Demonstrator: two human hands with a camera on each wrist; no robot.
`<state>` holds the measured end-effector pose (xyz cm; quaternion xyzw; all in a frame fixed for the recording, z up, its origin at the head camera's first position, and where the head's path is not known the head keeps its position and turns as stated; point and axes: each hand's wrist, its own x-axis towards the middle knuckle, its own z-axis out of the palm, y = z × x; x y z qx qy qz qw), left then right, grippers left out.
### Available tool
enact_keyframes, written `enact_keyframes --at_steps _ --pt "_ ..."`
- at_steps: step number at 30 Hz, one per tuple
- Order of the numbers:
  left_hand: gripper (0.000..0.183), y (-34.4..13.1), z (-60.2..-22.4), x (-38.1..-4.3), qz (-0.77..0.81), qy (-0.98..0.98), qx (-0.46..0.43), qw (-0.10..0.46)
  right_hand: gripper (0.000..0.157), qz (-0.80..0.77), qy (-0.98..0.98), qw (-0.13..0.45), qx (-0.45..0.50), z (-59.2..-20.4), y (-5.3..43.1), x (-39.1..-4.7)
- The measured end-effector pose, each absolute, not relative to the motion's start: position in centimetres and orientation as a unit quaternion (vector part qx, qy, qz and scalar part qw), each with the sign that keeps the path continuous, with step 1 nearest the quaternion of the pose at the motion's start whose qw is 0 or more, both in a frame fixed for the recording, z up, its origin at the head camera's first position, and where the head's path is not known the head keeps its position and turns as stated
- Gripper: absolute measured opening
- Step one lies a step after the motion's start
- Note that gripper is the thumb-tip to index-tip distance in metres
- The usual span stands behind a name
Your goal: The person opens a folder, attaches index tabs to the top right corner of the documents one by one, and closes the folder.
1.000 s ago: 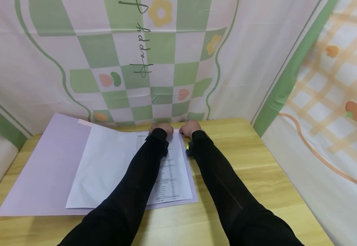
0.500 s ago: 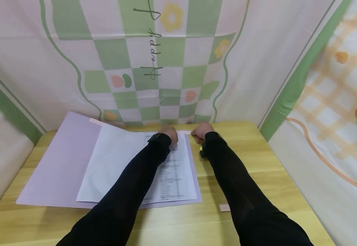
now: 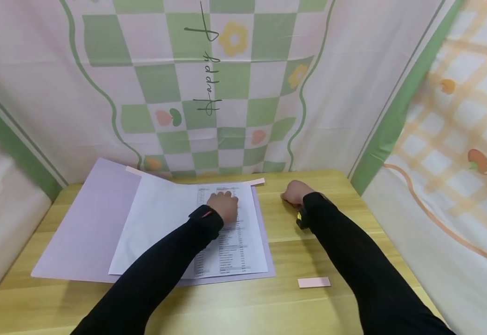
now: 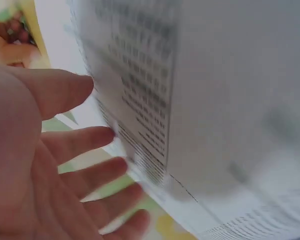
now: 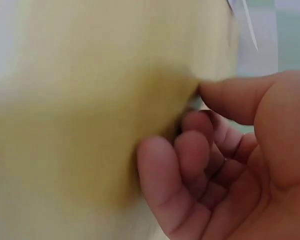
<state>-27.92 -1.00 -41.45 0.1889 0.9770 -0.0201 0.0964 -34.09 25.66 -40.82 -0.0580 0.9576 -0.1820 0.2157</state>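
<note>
A lilac folder [image 3: 80, 228] lies spread on the table, with a blank white sheet [image 3: 155, 218] and a printed sheet [image 3: 231, 251] on it. My left hand [image 3: 223, 207] is over the upper part of the printed sheet. In the left wrist view its fingers [image 4: 85, 137] are extended beside the paper and hold nothing. My right hand [image 3: 297, 192] is above the wood to the right of the folder. Its fingers [image 5: 160, 165] are loosely curled, with nothing seen held. A pale pink strip [image 3: 257, 181] sticks out past the sheet's top right corner.
Another pink strip [image 3: 314, 282] lies on the wooden table [image 3: 285, 307] near the right forearm. A third pink strip [image 3: 133, 170] shows at the top of the blank sheet. A patterned curtain [image 3: 226, 116] hangs behind the table's far edge.
My right hand has left the folder's top right corner and moved right, uncovering the pink strip there. My left hand has come down from the top edge over the printed sheet, its fingers spreading.
</note>
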Motion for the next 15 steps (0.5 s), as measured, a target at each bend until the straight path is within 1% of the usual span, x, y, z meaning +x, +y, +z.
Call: enact_keyframes --at_steps 2,3,5,7,9,12,15 --pt "0.038 -1.6 -41.4 -26.2 -0.022 0.976 0.191 0.103 0.041 -0.113 0.969 0.185 -0.119 -40.8 25.6 -33.0" --pt "0.037 -1.9 -41.3 -25.3 -0.018 0.975 0.189 0.112 0.038 -0.091 0.970 0.179 -0.138 -40.8 25.6 -32.6" --pt "0.039 -2.3 -40.8 -23.4 -0.010 0.974 0.186 0.129 0.029 -0.052 0.969 0.172 -0.170 -40.4 25.5 -31.5" --pt "0.038 -2.5 -40.4 -21.8 0.004 0.972 0.195 0.130 0.025 -0.026 0.965 0.180 -0.188 -40.2 25.3 -30.5" --pt "0.035 -2.5 -39.9 -20.1 0.025 0.969 0.214 0.117 0.019 -0.016 0.961 0.195 -0.194 -39.8 24.9 -29.6" --pt "0.027 -2.3 -39.3 -18.1 0.053 0.963 0.251 0.082 0.017 -0.018 0.958 0.181 -0.223 -39.0 24.0 -27.9" --pt "0.018 -2.3 -39.2 -16.7 0.077 0.958 0.272 0.041 0.016 -0.051 0.960 0.157 -0.228 -38.1 23.0 -26.2"
